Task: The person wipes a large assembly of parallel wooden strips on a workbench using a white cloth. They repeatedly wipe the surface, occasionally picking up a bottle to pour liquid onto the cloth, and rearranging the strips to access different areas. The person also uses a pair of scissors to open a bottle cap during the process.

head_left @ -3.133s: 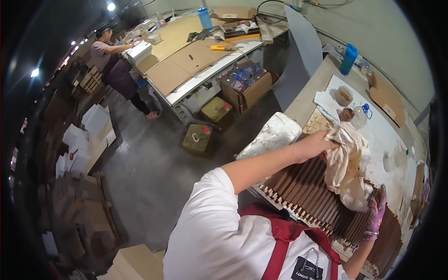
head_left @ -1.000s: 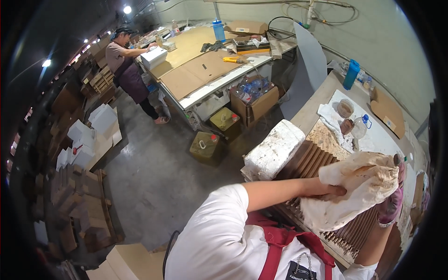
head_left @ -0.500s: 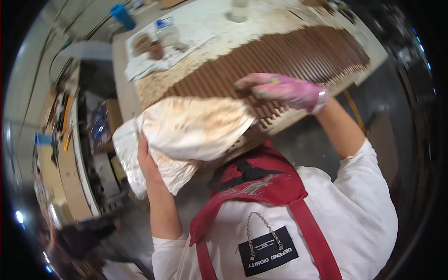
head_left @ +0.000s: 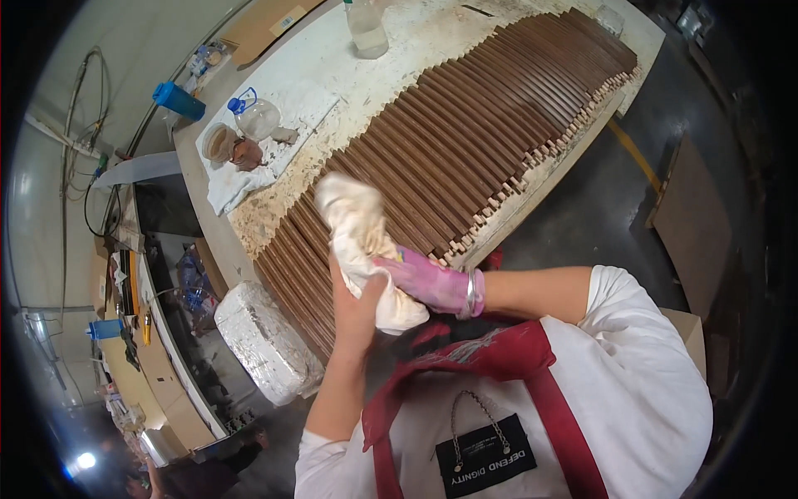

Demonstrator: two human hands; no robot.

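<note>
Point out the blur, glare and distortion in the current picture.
Head view: the pale cloth is smeared by blur at its upper end; head view, lower left: a lamp flares white; head view: the shiny wrapped block catches glints; head view: the worktable edges bow, corners blacken.

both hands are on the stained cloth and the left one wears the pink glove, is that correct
Not quite: the pink glove is on the right hand, as the head view shows; the left hand is bare. Both hands are on the stained cloth.
</note>
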